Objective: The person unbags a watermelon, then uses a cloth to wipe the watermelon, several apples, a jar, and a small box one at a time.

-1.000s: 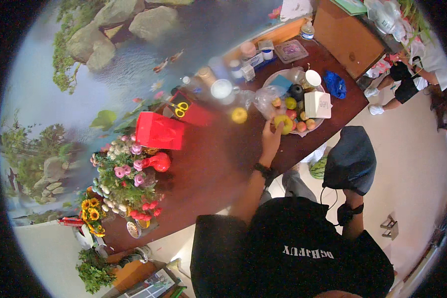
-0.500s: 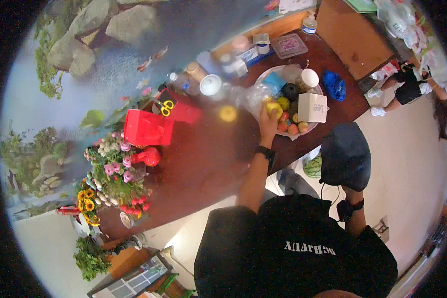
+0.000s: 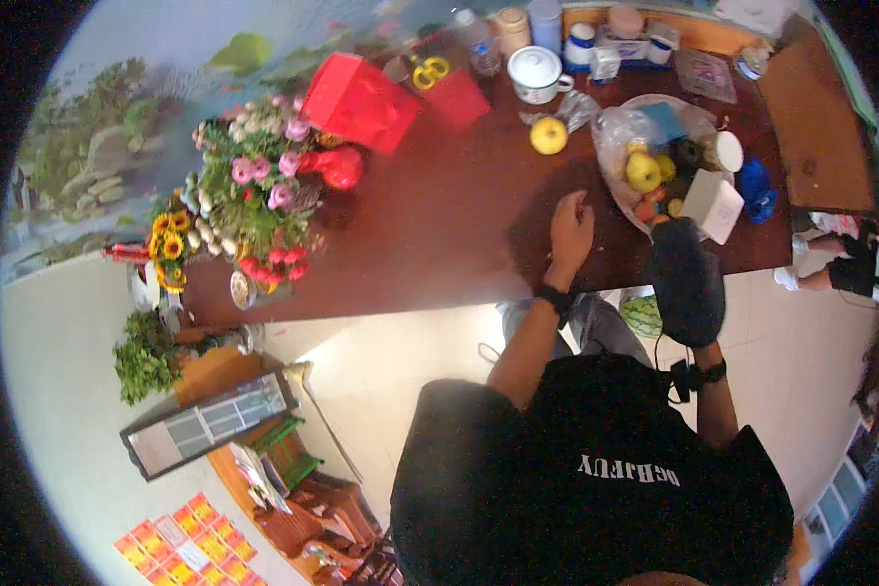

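Observation:
My left hand (image 3: 572,232) hovers over the brown table, left of the fruit tray, with fingers loosely bent and nothing visible in them. Beyond it a yellow apple (image 3: 548,136) lies on the wood. The round white tray (image 3: 610,186) holds another yellow apple (image 3: 643,171), several smaller fruits, a blue packet (image 3: 662,121) and clear plastic. A white box (image 3: 713,206) and a white cup (image 3: 729,150) are at its right side. My right hand grips a dark cloth bag (image 3: 689,293) with a cord, its top touching or overlapping the tray's near edge; the fingers are hidden behind the cloth.
A lidded white enamel mug (image 3: 538,75), a water bottle (image 3: 478,44) and jars line the back. Yellow-handled scissors (image 3: 430,72), a red box (image 3: 361,101) and flowers (image 3: 254,186) stand left. A blue bundle (image 3: 755,190) lies right; a watermelon (image 3: 642,315) is below the table.
My left hand has let go of the yellow apple in the tray and drawn back to the left. My right hand has brought the dark bag up to the tray. The view has turned.

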Motion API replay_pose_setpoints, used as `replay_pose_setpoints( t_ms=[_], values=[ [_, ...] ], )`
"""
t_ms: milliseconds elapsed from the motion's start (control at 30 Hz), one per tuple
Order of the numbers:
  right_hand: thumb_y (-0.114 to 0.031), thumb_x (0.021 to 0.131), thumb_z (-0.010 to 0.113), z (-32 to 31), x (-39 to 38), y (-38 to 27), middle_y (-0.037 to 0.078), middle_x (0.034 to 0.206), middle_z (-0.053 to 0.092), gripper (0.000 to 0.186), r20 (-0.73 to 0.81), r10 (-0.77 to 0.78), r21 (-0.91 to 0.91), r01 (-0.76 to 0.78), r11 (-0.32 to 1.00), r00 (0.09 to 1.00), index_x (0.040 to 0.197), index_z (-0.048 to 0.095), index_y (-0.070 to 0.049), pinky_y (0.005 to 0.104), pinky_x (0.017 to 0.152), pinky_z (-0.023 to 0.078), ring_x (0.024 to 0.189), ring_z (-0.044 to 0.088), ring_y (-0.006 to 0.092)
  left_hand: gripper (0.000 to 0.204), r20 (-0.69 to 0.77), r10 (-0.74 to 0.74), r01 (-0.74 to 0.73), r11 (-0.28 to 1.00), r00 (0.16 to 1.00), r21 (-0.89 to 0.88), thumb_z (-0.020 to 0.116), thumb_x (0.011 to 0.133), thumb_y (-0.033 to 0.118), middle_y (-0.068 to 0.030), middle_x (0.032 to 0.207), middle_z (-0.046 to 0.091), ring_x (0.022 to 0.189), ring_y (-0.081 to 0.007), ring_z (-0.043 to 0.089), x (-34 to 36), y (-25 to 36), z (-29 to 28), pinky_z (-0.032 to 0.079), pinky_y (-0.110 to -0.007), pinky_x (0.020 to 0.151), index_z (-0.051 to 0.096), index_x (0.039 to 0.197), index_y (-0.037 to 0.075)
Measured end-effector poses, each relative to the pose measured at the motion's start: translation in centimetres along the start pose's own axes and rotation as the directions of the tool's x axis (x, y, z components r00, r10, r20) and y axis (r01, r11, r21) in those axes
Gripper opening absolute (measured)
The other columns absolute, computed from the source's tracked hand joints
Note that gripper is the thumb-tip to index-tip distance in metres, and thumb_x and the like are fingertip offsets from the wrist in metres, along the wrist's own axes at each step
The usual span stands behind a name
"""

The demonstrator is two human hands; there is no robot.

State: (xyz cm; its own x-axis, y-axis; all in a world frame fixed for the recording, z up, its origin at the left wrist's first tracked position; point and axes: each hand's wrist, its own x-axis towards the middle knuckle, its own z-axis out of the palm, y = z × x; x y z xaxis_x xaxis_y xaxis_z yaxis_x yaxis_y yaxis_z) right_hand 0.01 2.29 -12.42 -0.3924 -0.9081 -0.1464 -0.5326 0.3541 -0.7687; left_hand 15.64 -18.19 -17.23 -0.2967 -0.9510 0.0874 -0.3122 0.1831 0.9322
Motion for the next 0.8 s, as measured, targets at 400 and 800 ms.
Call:
replay_pose_setpoints(
  t_ms=[400, 800],
  values=[
    [-0.019, 0.082, 0.053, 21.0, 7.4, -7.3, 0.018, 0.139, 0.038, 0.056, 0.41, -0.407, -0.344, 0.552, 0.76, 0.816, 0.134, 0.04, -0.004, 0.0498, 0.113, 0.01, 0.137, 0.016, 0.0344, 0.036, -0.049, -0.208, 0.204, 0.833, 0.977, 0.514, 0.053, 0.081, 0.006, -0.0209, 0.119, 0.05, 0.113, -0.0378, 0.045, -14.7, -9.6, -18.7, 0.038, -0.045, 0.096, 0.051, 0.116, 0.002],
    [-0.015, 0.074, 0.051, 34.0, 23.4, -13.8, 0.021, 0.138, 0.039, 0.052, 0.419, -0.274, -0.623, 0.494, 0.607, 0.866, 0.121, 0.052, 0.006, 0.0526, 0.113, 0.002, 0.139, 0.004, 0.0356, 0.046, -0.022, -0.179, 0.165, 0.844, 0.984, 0.51, 0.051, 0.087, 0.015, -0.0205, 0.135, 0.041, 0.122, -0.0386, 0.04, -9.8, -13.9, -29.4, 0.034, -0.047, 0.1, 0.044, 0.13, 0.002]
  ],
)
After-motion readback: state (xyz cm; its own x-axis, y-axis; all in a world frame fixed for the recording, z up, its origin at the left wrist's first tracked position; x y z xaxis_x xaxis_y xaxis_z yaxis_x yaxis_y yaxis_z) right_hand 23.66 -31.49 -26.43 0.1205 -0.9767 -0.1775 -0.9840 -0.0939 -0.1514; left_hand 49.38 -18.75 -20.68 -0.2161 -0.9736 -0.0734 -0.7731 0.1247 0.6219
